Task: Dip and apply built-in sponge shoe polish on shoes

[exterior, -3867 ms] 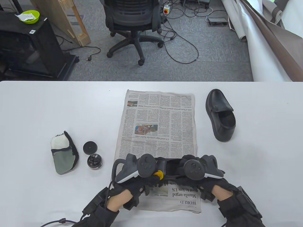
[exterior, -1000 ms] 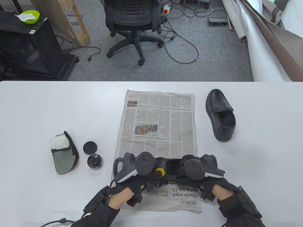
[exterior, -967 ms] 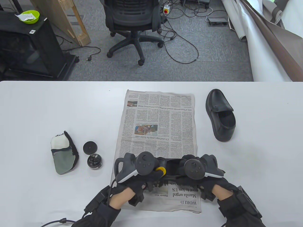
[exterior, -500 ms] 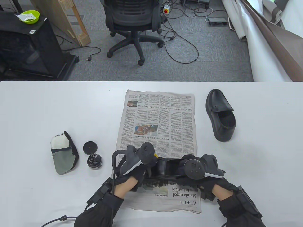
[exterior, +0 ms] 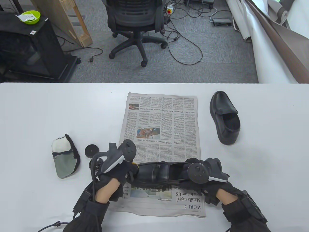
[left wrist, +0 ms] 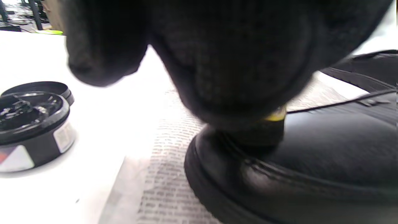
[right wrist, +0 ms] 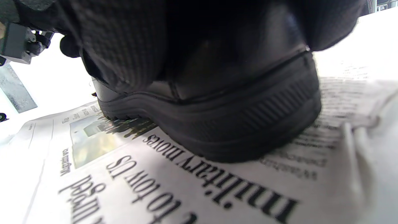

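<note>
Rubbing polish onto toe of shoe (exterior: 154,172) lying on newspaper (exterior: 161,116), near edge; left hand (exterior: 118,169) fingers clamped on sponge (left wrist: 264,132), right hand (exterior: 205,178) gripping heel. Probably needing redip soon in open tin (left wrist: 28,124), just left.

Two hands in black sensor gloves, each with a tracker on its back.

The left hand (exterior: 115,175) and the right hand (exterior: 205,183) wear black knitted gloves and black sleeves with boxy black modules at the wrists. Bare skin shows at both wrists. Each tracker is dark grey with a round disc and a white strip. A black cable runs from the left wrist.
</note>
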A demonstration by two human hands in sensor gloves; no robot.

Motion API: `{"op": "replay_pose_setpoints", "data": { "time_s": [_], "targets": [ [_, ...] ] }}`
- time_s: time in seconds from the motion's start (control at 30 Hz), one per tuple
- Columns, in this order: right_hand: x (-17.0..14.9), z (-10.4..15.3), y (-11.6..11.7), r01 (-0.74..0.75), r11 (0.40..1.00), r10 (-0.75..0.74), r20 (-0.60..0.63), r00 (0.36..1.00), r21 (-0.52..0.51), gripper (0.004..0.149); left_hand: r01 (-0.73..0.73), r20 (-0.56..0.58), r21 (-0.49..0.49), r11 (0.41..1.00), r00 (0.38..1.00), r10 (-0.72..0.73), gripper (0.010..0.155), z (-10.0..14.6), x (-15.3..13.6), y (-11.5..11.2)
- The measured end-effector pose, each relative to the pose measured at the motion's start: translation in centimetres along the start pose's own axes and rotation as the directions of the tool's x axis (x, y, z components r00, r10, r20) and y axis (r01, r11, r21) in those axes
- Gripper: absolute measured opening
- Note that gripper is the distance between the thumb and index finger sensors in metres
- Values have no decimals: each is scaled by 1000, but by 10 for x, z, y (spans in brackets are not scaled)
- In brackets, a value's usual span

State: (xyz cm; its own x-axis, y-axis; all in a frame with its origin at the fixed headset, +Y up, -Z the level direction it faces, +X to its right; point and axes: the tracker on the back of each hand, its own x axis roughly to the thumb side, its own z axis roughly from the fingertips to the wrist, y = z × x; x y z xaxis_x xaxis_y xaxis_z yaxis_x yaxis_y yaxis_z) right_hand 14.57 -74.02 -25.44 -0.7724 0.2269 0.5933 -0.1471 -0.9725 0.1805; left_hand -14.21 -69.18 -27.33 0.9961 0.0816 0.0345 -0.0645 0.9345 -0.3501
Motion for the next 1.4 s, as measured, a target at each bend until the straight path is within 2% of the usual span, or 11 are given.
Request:
{"op": "replay_pose_setpoints", "data": {
  "time_s": [0.1,0.2,0.3,0.33,0.47,0.6,0.7,1.13,1.2,1.33,1.4],
  "targets": [
    [0,0,0,2,1000,-2,0,1000,0,39,2,48,-22,1000,999,-1,46,7,10,-2],
    [0,0,0,2,1000,-2,1,1000,0,39,-75,128,-27,997,989,78,46,14,27,-5],
    [0,0,0,4,1000,-4,2,1000,2,39,-120,178,10,993,977,116,46,21,45,-8],
    [0,0,0,4,1000,-4,3,1000,3,39,-143,187,60,988,974,130,46,24,51,-9],
    [0,0,0,5,1000,-5,5,1000,4,39,-196,180,182,964,970,163,47,28,68,-12],
    [0,0,0,3,1000,-3,4,1000,2,39,-119,118,281,952,989,89,47,23,74,-14],
    [0,0,0,2,1000,-2,3,1000,2,39,-25,46,306,952,999,11,47,15,72,-15],
    [0,0,0,-4,1000,4,-4,1000,2,39,85,-44,141,986,996,-79,46,16,34,-10],
    [0,0,0,-5,1000,5,-4,1000,1,39,41,-14,126,991,999,-40,46,19,32,-9],
    [0,0,0,-5,1000,5,-4,1000,2,39,-141,151,87,986,980,127,46,23,44,-13],
    [0,-1,0,-4,1000,4,-4,1000,2,39,-158,168,132,978,977,135,46,26,54,-15]
  ]
}}
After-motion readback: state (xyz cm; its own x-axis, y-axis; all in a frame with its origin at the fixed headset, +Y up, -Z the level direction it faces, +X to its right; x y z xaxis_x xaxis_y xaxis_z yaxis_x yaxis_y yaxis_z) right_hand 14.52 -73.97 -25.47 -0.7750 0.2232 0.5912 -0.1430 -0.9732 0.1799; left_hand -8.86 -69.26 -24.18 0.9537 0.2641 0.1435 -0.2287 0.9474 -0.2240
